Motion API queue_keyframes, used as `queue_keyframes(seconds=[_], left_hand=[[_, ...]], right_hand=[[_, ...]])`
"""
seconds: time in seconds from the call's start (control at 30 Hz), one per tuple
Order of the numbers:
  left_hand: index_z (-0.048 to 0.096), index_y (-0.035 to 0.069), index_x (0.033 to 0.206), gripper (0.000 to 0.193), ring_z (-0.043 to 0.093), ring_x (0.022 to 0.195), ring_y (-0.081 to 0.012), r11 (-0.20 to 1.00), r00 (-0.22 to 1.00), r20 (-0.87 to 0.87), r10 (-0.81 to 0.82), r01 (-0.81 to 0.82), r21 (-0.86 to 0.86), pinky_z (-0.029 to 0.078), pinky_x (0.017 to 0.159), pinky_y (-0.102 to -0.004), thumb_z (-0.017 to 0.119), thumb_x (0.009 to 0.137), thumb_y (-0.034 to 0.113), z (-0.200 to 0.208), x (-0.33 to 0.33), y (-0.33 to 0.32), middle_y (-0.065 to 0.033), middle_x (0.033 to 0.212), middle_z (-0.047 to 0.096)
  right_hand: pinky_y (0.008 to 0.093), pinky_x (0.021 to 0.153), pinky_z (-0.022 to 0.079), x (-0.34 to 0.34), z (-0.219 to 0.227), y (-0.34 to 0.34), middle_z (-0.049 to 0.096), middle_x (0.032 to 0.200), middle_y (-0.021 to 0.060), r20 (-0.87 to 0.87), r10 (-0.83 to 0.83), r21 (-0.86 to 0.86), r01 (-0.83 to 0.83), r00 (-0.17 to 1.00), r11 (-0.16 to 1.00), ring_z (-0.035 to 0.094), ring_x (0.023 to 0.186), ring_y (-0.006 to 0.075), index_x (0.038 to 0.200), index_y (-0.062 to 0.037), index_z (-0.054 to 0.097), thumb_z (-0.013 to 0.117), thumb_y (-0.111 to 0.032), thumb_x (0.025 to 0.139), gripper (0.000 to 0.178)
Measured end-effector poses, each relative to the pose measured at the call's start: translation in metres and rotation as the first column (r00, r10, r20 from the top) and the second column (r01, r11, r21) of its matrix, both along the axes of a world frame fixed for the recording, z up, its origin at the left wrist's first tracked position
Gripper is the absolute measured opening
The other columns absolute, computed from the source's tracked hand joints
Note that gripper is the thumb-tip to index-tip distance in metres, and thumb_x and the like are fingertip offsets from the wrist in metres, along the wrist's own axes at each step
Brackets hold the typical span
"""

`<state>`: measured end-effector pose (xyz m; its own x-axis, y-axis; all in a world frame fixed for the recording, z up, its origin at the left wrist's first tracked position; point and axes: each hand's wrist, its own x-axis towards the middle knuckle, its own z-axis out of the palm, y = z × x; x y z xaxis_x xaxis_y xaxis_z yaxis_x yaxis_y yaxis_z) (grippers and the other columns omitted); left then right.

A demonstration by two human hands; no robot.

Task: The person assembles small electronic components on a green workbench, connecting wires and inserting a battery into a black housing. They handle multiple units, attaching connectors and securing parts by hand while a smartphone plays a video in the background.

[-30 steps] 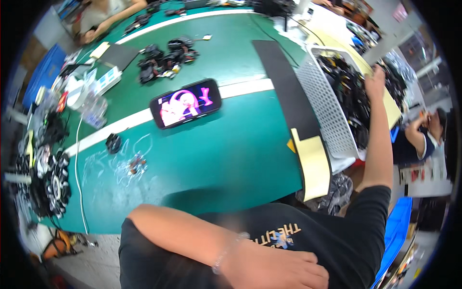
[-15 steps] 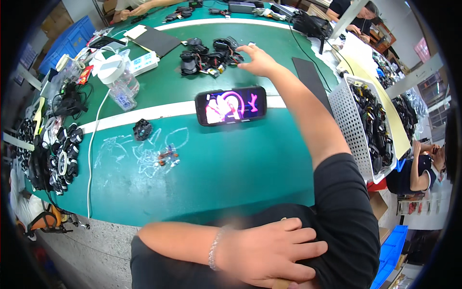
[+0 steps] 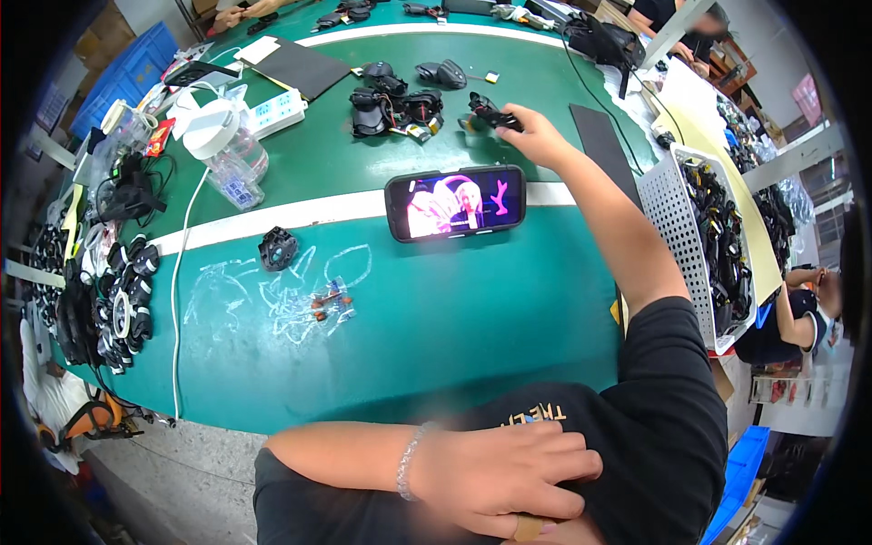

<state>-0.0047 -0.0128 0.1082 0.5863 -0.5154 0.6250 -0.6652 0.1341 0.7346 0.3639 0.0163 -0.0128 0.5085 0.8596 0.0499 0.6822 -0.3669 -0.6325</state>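
Note:
My right hand reaches across the green table and has its fingers closed on a black plastic part with wires, blurred at its lower end. Just left of it lies a pile of similar black wired parts. A separate black part with a small connector on a lead sits behind. My left hand, wearing a beaded bracelet and a tan band on one finger, rests against my dark shirt with fingers apart, holding nothing. Between me and the pile, a phone shows a bright pink picture.
A black round part and small orange-and-clear pieces lie near chalk-like marks. At left stand a clear jug, a power strip and dark cables. A white perforated basket of black parts stands right. Other people sit nearby.
My right hand has taken hold of a black wired part and drawn it rightward, away from the pile. My left hand stays on my shirt, its fingers slightly shifted.

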Motion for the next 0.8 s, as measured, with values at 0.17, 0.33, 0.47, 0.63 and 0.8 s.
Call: queue_keyframes(seconds=[0.17,0.33,0.47,0.63,0.8], left_hand=[[0.063,0.005,0.097,0.032,0.049,0.089,-0.0325,0.992,0.991,0.070,0.116,-0.112,-0.059,0.037,0.077,-0.0409,0.052,0.089,0.033,0.005,0.007,-0.020,-0.0210,0.108,0.050],[0.062,0.005,0.104,0.031,0.049,0.095,-0.0330,0.995,0.994,-0.051,-0.097,0.098,0.016,0.038,0.081,-0.0399,0.052,0.090,0.031,0.009,0.009,-0.033,-0.0204,0.113,0.051],[0.055,-0.005,0.103,0.038,0.055,0.092,-0.0316,0.923,0.915,-0.125,-0.385,0.382,-0.044,0.045,0.082,-0.0420,0.043,0.097,0.030,-0.006,0.014,-0.039,-0.0183,0.105,0.054],[0.050,0.000,0.118,0.050,0.054,0.097,-0.0285,0.891,0.749,-0.629,-0.210,-0.119,-0.439,0.042,0.086,-0.0404,0.051,0.091,0.042,-0.063,0.027,-0.001,-0.0166,0.104,0.058],[0.045,0.007,0.124,0.046,0.049,0.107,-0.0203,0.429,0.580,-0.814,-0.036,-0.727,-0.537,0.043,0.088,-0.0359,0.047,0.092,0.041,-0.114,0.039,0.012,-0.0089,0.115,0.053]], right_hand=[[0.0221,0.062,0.044,-0.013,0.036,-0.048,0.062,0.095,0.0043,-0.447,0.184,0.457,0.047,0.876,0.888,0.060,0.079,0.0098,0.114,-0.0022,0.054,0.058,-0.026,0.092,0.033],[0.0280,0.068,0.046,-0.058,0.088,-0.090,0.060,0.101,0.0101,-0.511,0.466,0.670,-0.005,0.722,0.743,0.060,0.082,0.0179,0.126,-0.0032,0.046,0.052,-0.025,0.095,0.039],[0.0313,0.068,0.047,-0.088,0.105,-0.117,0.059,0.108,0.0147,-0.488,0.657,0.764,-0.083,0.575,0.640,0.060,0.086,0.0231,0.126,-0.0078,0.045,0.055,-0.014,0.091,0.037],[0.0317,0.070,0.050,-0.131,0.127,-0.147,0.059,0.108,0.0137,-0.294,0.583,0.648,-0.291,0.757,0.704,0.061,0.092,0.0245,0.103,-0.0057,0.054,0.066,0.006,0.074,0.033],[0.0331,0.071,0.049,-0.180,0.127,-0.154,0.056,0.099,0.0107,0.225,0.498,0.434,-0.544,0.837,0.718,0.059,0.087,0.0280,0.083,-0.0038,0.058,0.059,0.015,0.061,0.029]])
